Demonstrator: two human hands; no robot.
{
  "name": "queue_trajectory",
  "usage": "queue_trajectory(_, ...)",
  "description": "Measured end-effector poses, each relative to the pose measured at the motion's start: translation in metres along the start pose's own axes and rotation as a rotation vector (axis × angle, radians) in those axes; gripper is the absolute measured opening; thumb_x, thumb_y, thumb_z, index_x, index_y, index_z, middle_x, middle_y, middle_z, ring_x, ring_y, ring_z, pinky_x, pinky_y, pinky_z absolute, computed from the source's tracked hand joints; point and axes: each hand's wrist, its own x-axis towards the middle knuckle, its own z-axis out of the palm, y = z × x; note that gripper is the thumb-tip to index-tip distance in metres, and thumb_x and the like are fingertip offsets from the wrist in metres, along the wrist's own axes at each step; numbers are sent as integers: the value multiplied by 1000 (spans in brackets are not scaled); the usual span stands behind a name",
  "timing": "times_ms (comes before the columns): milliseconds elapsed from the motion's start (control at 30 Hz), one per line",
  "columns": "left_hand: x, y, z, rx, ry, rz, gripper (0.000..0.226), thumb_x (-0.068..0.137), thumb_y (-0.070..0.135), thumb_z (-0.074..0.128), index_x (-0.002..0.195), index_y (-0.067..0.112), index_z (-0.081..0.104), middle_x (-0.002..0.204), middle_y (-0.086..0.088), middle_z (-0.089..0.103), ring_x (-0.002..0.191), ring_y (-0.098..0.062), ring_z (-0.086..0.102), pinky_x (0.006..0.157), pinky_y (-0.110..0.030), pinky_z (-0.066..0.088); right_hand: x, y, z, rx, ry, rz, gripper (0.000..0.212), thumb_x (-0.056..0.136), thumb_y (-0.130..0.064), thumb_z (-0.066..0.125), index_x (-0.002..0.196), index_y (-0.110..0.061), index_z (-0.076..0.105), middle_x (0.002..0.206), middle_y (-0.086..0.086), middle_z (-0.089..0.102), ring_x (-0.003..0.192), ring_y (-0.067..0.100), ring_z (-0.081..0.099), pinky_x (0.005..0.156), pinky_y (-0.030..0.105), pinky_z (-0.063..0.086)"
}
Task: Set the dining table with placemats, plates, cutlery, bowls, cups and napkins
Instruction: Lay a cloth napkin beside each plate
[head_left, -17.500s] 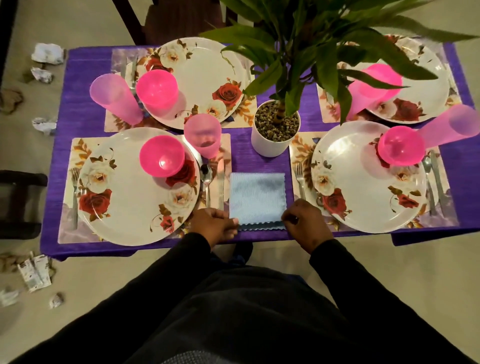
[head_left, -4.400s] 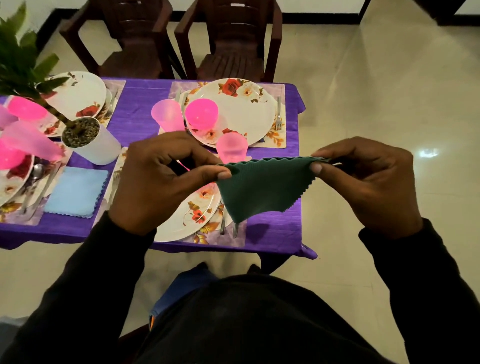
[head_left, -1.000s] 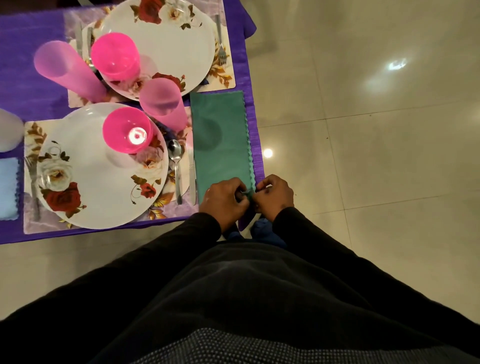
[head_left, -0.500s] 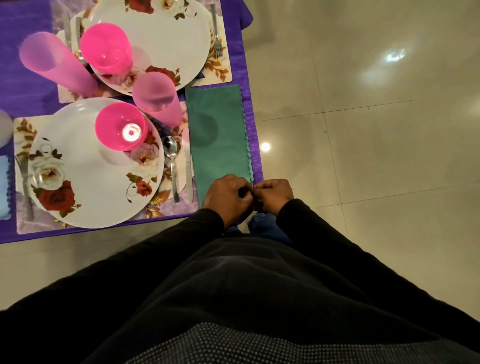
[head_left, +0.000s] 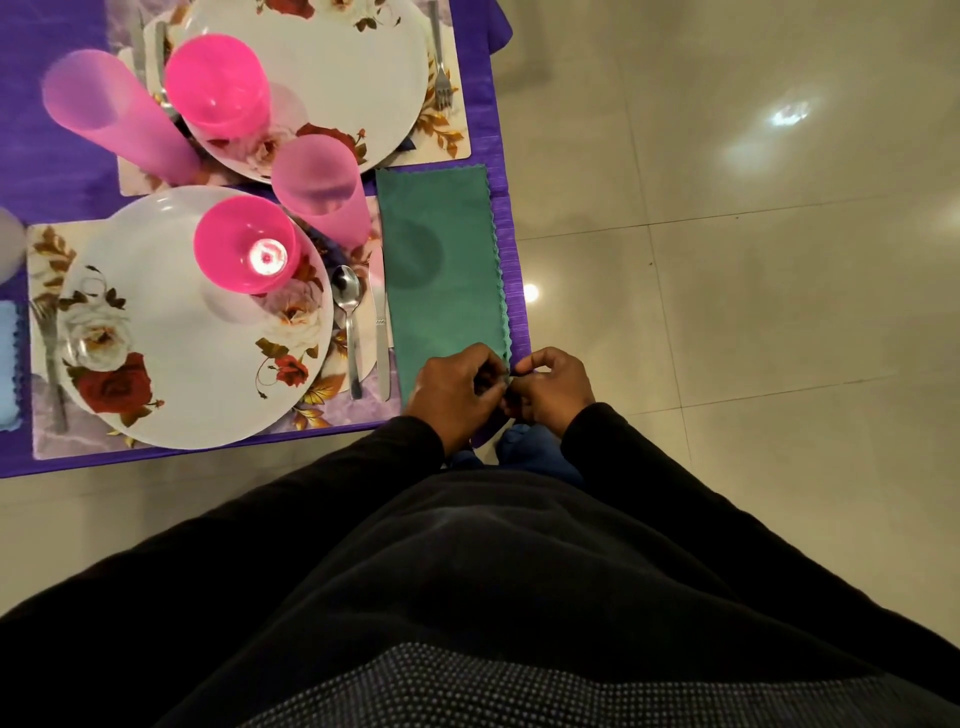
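A folded green napkin (head_left: 441, 260) lies lengthwise along the right edge of the purple table (head_left: 511, 244). My left hand (head_left: 457, 392) and my right hand (head_left: 553, 389) sit close together at its near right corner, fingers curled and pinching the napkin's scalloped edge. Left of the napkin are a knife (head_left: 381, 332) and a spoon (head_left: 349, 322) on a floral placemat (head_left: 44, 249), beside a white rose-patterned plate (head_left: 171, 353) that carries a pink bowl (head_left: 247, 249). A pale pink cup (head_left: 319, 189) stands behind the spoon.
A second plate (head_left: 353, 62) with a pink bowl (head_left: 215, 85), a pink cup (head_left: 111, 117) and a fork (head_left: 440, 62) fills the far setting. A light blue napkin (head_left: 8, 358) shows at the left edge. Glossy tiled floor (head_left: 727, 260) lies to the right.
Over the last second my hands stayed at the green napkin's near corner, drawing slightly closer together. Earlier I held the napkin up in the air; now it lies flat on the table.
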Motion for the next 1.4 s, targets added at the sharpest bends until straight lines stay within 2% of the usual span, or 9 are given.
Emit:
queue_trajectory(167,-2,-1,-5,54,-16,56,14,88,20,75,99,15,67,88,-2,72,79,-17,69,76,-39,61,-1,1,3,-148,34,-98,21,82,4,65,93,-14,58,80,15,68,68,29,69,63,36,57)
queue_trajectory(333,-3,1,-11,141,-24,141,16,85,21,78,95,14,68,87,-3,72,82,-21,67,77,-42,58,-5,-2,4,-200,9,-155,25,83,2,65,95,-19,59,102,20,66,87,36,67,62,34,56)
queue_trajectory(533,-3,0,-16,196,50,214,16,86,22,77,93,12,67,82,-5,70,75,-23,64,68,-42,57,-10,-9,1,-173,-46,-194,27,87,4,65,104,-15,59,100,22,69,74,23,68,57,23,53)
queue_trajectory(667,-3,-2,-19,184,72,242,16,87,23,76,96,12,68,83,-5,71,73,-22,66,66,-41,59,-12,-9,-2,-256,-83,-304,33,88,7,62,110,-18,61,99,14,72,85,22,72,68,24,57)
queue_trajectory(767,-2,-4,-23,134,49,236,18,89,23,74,101,13,66,87,-3,72,77,-17,67,71,-38,60,-15,-10,-1,-446,-72,-423,34,88,6,64,115,-16,65,95,-1,71,86,6,68,73,11,52)
queue_trajectory(867,-3,-1,-29,48,48,205,15,88,16,76,102,11,71,91,-2,73,81,-10,67,78,-27,59,-17,-12,-1,-576,-31,-540,26,87,-2,69,108,-18,70,96,-6,68,88,6,64,77,9,48)
queue_trajectory(1000,-5,5,-39,-166,77,54,12,87,11,77,99,12,77,90,4,75,81,-1,68,77,-10,52,-14,-16,0,-719,19,-723,17,84,-11,77,100,-14,74,96,3,69,87,17,63,81,30,55)
queue_trajectory(1167,0,5,-44,-386,105,-113,9,85,5,78,92,10,78,85,1,75,78,-11,72,75,-23,59,-8,-18,1,-814,101,-970,15,80,-12,79,94,-10,73,99,6,67,95,23,61,83,36,53)
queue_trajectory(1400,5,6,-49,-688,65,-327,10,88,-6,70,94,2,70,71,-5,71,65,-13,69,66,-28,62,-9,-16,4,-852,107,-1100,19,80,-7,78,98,-8,73,87,6,71,81,22,62,76,24,44)
